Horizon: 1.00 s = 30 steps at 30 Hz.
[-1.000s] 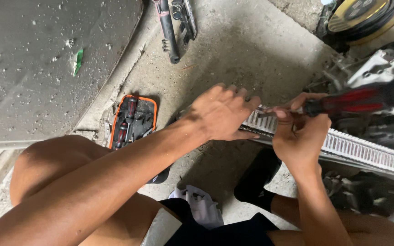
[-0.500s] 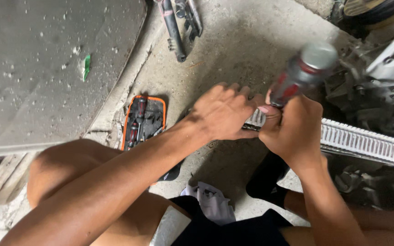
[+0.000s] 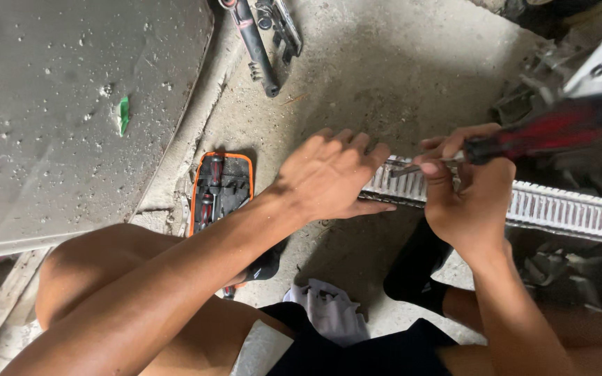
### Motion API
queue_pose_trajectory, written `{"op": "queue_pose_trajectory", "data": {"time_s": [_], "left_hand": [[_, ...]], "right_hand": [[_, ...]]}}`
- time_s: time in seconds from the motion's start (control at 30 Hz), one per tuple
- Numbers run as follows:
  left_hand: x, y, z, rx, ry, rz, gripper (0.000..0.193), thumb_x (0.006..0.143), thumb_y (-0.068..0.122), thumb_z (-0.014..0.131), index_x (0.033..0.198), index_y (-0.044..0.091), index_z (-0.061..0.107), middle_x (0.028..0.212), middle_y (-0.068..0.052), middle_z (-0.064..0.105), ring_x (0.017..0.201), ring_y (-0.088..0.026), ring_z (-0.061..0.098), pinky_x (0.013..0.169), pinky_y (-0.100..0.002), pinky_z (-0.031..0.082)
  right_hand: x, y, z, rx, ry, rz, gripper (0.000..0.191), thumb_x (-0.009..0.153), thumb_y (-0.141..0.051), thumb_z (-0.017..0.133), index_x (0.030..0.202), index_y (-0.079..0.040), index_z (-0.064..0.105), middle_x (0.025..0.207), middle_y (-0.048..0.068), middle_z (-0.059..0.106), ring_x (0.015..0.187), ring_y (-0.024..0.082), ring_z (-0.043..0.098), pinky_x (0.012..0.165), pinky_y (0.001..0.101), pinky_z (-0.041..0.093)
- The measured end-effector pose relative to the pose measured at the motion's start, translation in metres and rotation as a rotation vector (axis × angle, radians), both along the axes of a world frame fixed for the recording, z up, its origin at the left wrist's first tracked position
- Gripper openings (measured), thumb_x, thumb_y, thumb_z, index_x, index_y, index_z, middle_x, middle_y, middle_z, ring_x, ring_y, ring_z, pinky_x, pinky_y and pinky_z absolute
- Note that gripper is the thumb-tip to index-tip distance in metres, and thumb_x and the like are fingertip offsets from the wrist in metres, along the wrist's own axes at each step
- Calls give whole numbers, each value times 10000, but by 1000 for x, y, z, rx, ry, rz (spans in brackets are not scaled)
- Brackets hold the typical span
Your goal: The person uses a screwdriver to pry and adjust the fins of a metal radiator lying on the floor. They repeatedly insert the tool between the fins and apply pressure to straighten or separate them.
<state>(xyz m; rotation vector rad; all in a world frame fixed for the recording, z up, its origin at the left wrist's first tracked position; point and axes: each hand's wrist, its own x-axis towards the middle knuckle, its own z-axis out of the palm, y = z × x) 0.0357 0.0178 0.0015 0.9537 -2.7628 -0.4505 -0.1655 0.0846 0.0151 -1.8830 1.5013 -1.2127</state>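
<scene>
A long finned metal radiator strip (image 3: 566, 209) lies across the floor from centre to right. My left hand (image 3: 329, 177) rests palm-down on its left end, fingers spread over it. Just to the right, my right hand (image 3: 468, 195) grips a red-and-black handled screwdriver (image 3: 545, 132), blurred, with the handle pointing up to the right and its metal tip (image 3: 409, 167) at the fins next to my left fingers.
An orange-edged tool case (image 3: 219, 189) with red screwdrivers lies open by my left forearm. A grey panel (image 3: 57, 118) fills the left. Black metal tools (image 3: 263, 42) lie at the top. Engine parts (image 3: 580, 63) crowd the right; a white rag (image 3: 329, 310) lies near my legs.
My right hand swung the screwdriver from level to upright and back down to level, tip again at the fins. My left hand stayed on the strip's end.
</scene>
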Motion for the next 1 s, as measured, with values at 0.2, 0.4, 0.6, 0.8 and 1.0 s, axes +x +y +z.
{"op": "queue_pose_trajectory", "data": {"time_s": [0.2,0.4,0.6,0.8,1.0], "left_hand": [[-2,0,4,7,-45,-15,768,784,694,703,1190,46,629,971,-145,646,946,-308,653,760,-452,537],[1,2,-2,-58,-34,-26,847,789,741,694,1140,-28,646,1003,-169,658,950,-319,659,812,-437,543],[4,5,-6,-125,103,-27,843,766,717,709,1132,-41,657,1044,-175,668,975,-318,666,836,-425,540],[7,14,-3,-116,83,-30,805,749,706,726,1083,-23,657,990,-148,664,936,-314,664,776,-418,530],[9,20,-1,-74,90,-35,799,755,686,748,1104,-27,653,914,-125,645,866,-286,663,752,-404,527]], "right_hand": [[1,-30,23,-29,207,174,235,996,43,679,1099,8,470,873,118,621,875,243,739,750,328,560],[12,-56,35,181,327,274,282,897,58,613,1130,35,454,667,114,586,538,235,628,542,383,472],[23,-62,30,149,341,308,310,862,34,653,1105,28,459,628,102,546,498,239,577,534,388,449],[14,-39,20,227,165,212,228,928,-6,649,1073,10,474,714,107,584,567,225,615,560,363,459],[6,-25,12,126,89,239,222,943,-43,639,1068,15,465,825,125,610,778,243,682,789,357,540]]}}
